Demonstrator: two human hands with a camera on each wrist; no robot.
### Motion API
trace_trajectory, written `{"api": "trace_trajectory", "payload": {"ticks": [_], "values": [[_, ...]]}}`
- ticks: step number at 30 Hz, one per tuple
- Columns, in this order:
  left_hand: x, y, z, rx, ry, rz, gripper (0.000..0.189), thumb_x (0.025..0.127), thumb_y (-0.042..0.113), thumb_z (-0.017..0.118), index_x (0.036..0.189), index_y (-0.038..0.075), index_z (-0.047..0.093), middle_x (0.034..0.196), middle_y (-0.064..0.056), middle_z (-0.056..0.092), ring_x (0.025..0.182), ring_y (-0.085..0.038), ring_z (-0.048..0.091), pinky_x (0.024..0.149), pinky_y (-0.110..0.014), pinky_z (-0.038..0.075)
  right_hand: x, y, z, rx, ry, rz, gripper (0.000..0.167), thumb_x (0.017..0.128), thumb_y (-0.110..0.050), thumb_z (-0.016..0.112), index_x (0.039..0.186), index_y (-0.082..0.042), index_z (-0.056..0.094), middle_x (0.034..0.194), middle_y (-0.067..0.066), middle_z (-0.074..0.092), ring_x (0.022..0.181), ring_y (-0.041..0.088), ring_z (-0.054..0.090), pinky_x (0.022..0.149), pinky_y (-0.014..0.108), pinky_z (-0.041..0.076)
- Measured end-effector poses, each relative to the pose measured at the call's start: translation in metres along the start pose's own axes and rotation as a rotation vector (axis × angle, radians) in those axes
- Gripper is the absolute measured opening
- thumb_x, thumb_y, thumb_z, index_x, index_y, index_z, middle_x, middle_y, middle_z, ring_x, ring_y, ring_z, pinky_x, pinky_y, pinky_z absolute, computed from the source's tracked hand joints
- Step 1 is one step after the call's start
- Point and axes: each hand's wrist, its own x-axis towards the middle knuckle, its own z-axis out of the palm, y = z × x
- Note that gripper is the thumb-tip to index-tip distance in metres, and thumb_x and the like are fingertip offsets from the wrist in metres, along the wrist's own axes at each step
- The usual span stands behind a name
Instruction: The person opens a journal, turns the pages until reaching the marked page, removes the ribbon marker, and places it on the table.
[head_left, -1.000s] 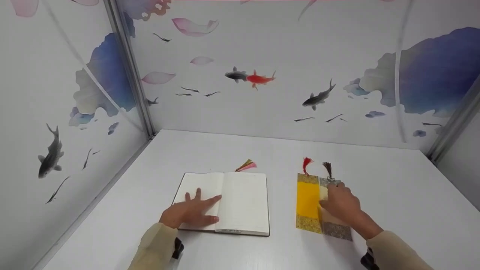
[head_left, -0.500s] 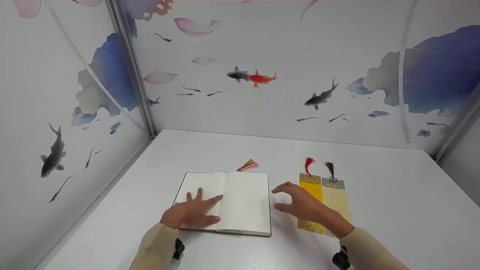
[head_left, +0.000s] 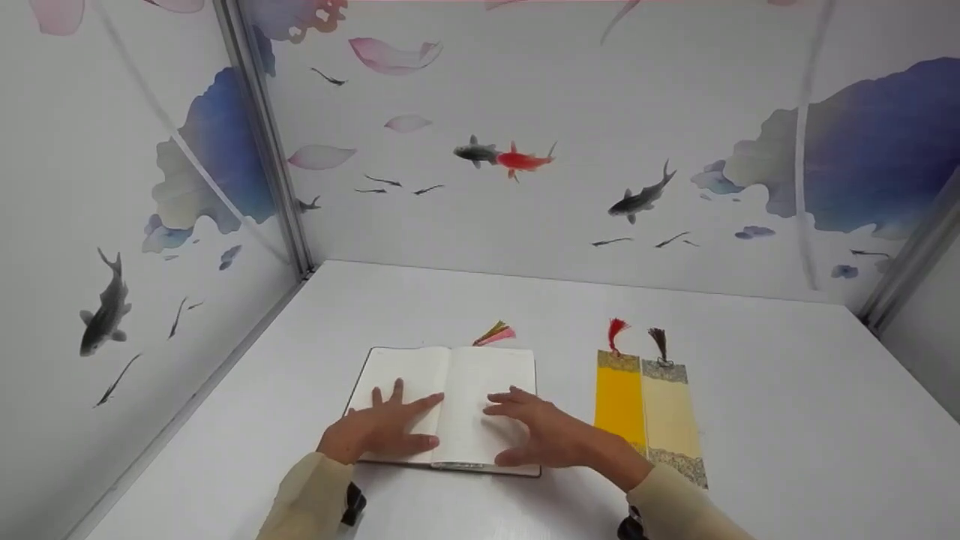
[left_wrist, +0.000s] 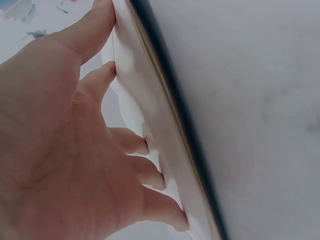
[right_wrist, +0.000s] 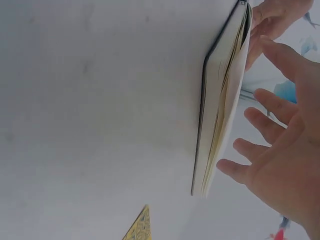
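An open notebook (head_left: 480,367) with blank pages lies flat on the white table. On its left page my left hand (head_left: 390,427) rests with fingers spread, and the left wrist view shows the fingertips (left_wrist: 172,220) pressing the paper. Over the right page is my right hand (head_left: 544,431), fingers spread and holding nothing. In the right wrist view its fingertips (right_wrist: 227,167) are close to the page; whether they touch it I cannot tell. To the right lie a yellow bookmark (head_left: 619,397) with a red tassel and a cream bookmark (head_left: 670,416) with a dark tassel, side by side.
Gold and pink tassels (head_left: 496,334) stick out past the notebook's top edge. The white table (head_left: 780,405) meets a back wall (head_left: 555,232) painted with fish and petals, and a side wall (head_left: 45,300) on the left.
My right hand has left the cream bookmark and moved left, past the yellow one, to the notebook's right page. My left hand has stayed on the left page.
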Motion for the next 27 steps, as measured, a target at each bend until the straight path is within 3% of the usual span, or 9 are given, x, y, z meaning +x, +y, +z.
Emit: {"api": "trace_trajectory", "payload": {"ticks": [3,9,14,20,24,27], "values": [[0.0,-0.001,0.001,-0.017,-0.008,-0.016,0.075,0.091,0.068,0.055,0.157,0.042,0.027,0.167,-0.026,0.004,0.15,-0.059,0.004,0.104,-0.086,0.014,0.005,-0.005,0.004,-0.094,-0.034,-0.005,0.068,0.088,-0.038,0.077,0.148,-0.019,0.051,0.162,0.002,0.038,0.155,0.035,0.021,0.121,0.065,0.019],[-0.003,-0.003,0.0,-0.029,-0.015,-0.002,0.077,0.091,0.066,0.056,0.157,0.041,0.026,0.168,-0.025,0.003,0.151,-0.057,0.003,0.107,-0.084,0.013,0.007,-0.007,0.005,-0.225,-0.087,0.023,0.068,0.086,-0.042,0.078,0.147,-0.027,0.052,0.161,-0.001,0.04,0.152,0.033,0.03,0.119,0.062,0.026],[-0.009,-0.01,0.0,-0.043,-0.023,-0.002,0.083,0.089,0.065,0.06,0.158,0.033,0.029,0.168,-0.022,0.007,0.153,-0.053,0.003,0.108,-0.084,0.01,0.005,-0.007,0.004,-0.216,-0.153,0.062,0.066,0.086,-0.045,0.077,0.146,-0.033,0.052,0.162,-0.006,0.039,0.152,0.029,0.032,0.12,0.059,0.027],[-0.012,-0.02,0.0,-0.066,-0.029,0.058,0.086,0.09,0.06,0.064,0.159,0.024,0.029,0.169,-0.02,0.009,0.154,-0.05,0.004,0.108,-0.084,0.008,0.003,-0.008,-0.002,-0.174,-0.219,0.095,0.065,0.089,-0.045,0.074,0.148,-0.034,0.05,0.163,-0.008,0.035,0.155,0.027,0.025,0.122,0.058,0.024],[-0.015,-0.022,-0.004,-0.069,-0.021,0.078,0.087,0.09,0.061,0.064,0.159,0.022,0.028,0.169,-0.021,0.008,0.154,-0.049,0.004,0.11,-0.082,0.007,0.002,-0.007,-0.006,-0.173,-0.228,0.061,0.058,0.093,-0.037,0.07,0.148,-0.028,0.051,0.163,-0.005,0.036,0.155,0.026,0.025,0.123,0.055,0.024],[-0.015,-0.024,-0.004,-0.081,-0.012,0.085,0.089,0.089,0.063,0.064,0.159,0.021,0.029,0.168,-0.021,0.009,0.154,-0.049,0.003,0.11,-0.082,0.006,0.001,-0.006,-0.009,-0.161,-0.207,0.023,0.048,0.096,-0.027,0.068,0.143,-0.021,0.057,0.16,-0.001,0.042,0.151,0.027,0.034,0.121,0.052,0.029]]}}
